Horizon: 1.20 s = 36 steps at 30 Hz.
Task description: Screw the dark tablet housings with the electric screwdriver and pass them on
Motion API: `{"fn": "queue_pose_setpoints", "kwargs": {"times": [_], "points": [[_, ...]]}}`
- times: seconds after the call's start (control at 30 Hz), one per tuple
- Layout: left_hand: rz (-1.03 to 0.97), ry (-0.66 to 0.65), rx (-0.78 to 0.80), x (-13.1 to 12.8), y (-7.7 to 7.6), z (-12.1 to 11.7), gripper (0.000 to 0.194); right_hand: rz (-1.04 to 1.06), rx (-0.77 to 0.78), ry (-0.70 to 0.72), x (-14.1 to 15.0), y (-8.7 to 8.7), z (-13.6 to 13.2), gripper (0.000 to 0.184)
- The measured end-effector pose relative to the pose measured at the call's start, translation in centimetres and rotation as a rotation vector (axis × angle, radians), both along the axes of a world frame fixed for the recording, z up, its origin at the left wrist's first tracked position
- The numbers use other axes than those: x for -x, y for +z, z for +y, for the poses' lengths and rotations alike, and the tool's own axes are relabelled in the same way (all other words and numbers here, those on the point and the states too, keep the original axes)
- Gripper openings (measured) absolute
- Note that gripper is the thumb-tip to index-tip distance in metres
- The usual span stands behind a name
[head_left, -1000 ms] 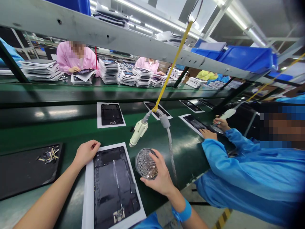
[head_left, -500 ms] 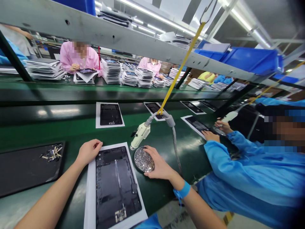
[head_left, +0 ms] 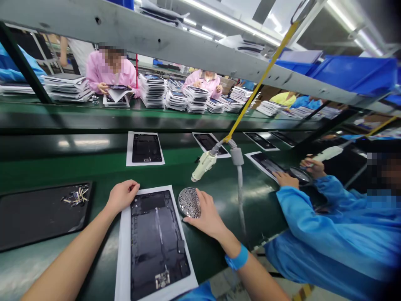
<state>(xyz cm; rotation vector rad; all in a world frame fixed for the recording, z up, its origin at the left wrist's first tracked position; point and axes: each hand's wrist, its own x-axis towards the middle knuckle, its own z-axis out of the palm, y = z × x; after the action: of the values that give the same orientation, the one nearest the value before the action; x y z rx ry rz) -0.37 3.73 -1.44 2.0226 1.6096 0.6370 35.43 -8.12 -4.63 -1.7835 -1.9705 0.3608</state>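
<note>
A tablet with its inside exposed [head_left: 156, 246] lies on a white sheet [head_left: 123, 267] in front of me. At its upper left corner rests my left hand [head_left: 122, 197], fingers curled together; whatever may be in them is hidden. To the right of the tablet, my right hand [head_left: 206, 213] grips a round metal screw dish [head_left: 189, 202] dotted with small holes, thumb at the lower edge and fingers over the right side. A pale electric screwdriver [head_left: 203, 166] hangs just above the dish from a yellow strap [head_left: 260, 83], touched by neither hand.
A black tray [head_left: 40, 217] holding small loose parts is at left. More opened tablets [head_left: 146, 147] lie on sheets along the green bench. A co-worker in blue [head_left: 332, 225] works at right with a screwdriver. A shelf beam [head_left: 194, 50] crosses overhead; a grey cable [head_left: 240, 196] hangs down.
The view has shifted slightly. My right hand and the dish have come closer to the tablet, and the fingers lie further over the dish. The hanging screwdriver has swung right, away from the dish.
</note>
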Motion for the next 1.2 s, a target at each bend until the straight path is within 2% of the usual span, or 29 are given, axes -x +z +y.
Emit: {"fn": "queue_pose_setpoints", "kwargs": {"times": [0.07, 0.2, 0.27, 0.33, 0.47, 0.53, 0.63, 0.7, 0.83, 0.9, 1.07, 1.2], "points": [[-0.002, 0.006, 0.003, 0.0, 0.0, 0.0, 0.038, 0.023, 0.018, 0.075, -0.3, 0.5, 0.9, 0.119], [0.008, 0.005, 0.009, -0.1, 0.3, -0.2, 0.038, 0.043, 0.117, 0.342, -2.6, 2.5, 3.2, 0.120], [0.009, 0.001, 0.012, -0.2, 0.4, -0.2, 0.038, 0.025, 0.159, 0.431, -3.3, 3.0, 3.8, 0.121], [0.012, 0.001, 0.016, -0.2, 0.6, -0.3, 0.037, -0.003, 0.167, 0.416, -3.4, 2.9, 3.8, 0.124], [0.023, 0.006, 0.017, -0.4, 0.7, -0.3, 0.036, -0.029, 0.108, 0.255, -2.7, 1.9, 3.1, 0.126], [0.024, 0.010, 0.017, -0.4, 0.7, -0.4, 0.035, -0.024, 0.114, 0.270, -2.7, 1.7, 3.2, 0.123], [0.020, 0.014, 0.015, -0.4, 0.8, -0.4, 0.036, -0.020, 0.143, 0.364, -3.4, 1.9, 4.1, 0.123], [0.019, 0.015, 0.013, -0.4, 0.7, -0.4, 0.035, -0.030, 0.131, 0.399, -3.8, 2.3, 4.7, 0.115], [0.021, 0.014, 0.014, -0.4, 0.7, -0.4, 0.035, -0.135, 0.083, 0.377, -3.2, 2.7, 4.9, 0.077], [0.022, 0.014, 0.017, -0.4, 0.7, -0.4, 0.035, -0.198, 0.061, 0.365, -2.2, 2.8, 4.7, 0.066], [0.009, 0.010, 0.019, -0.4, 0.8, -0.3, 0.035, -0.283, 0.009, 0.305, -0.7, 2.5, 4.3, 0.058], [0.003, 0.009, 0.024, -0.3, 0.8, -0.3, 0.035, -0.302, -0.004, 0.227, -1.5, 1.5, 4.0, 0.063]]}}
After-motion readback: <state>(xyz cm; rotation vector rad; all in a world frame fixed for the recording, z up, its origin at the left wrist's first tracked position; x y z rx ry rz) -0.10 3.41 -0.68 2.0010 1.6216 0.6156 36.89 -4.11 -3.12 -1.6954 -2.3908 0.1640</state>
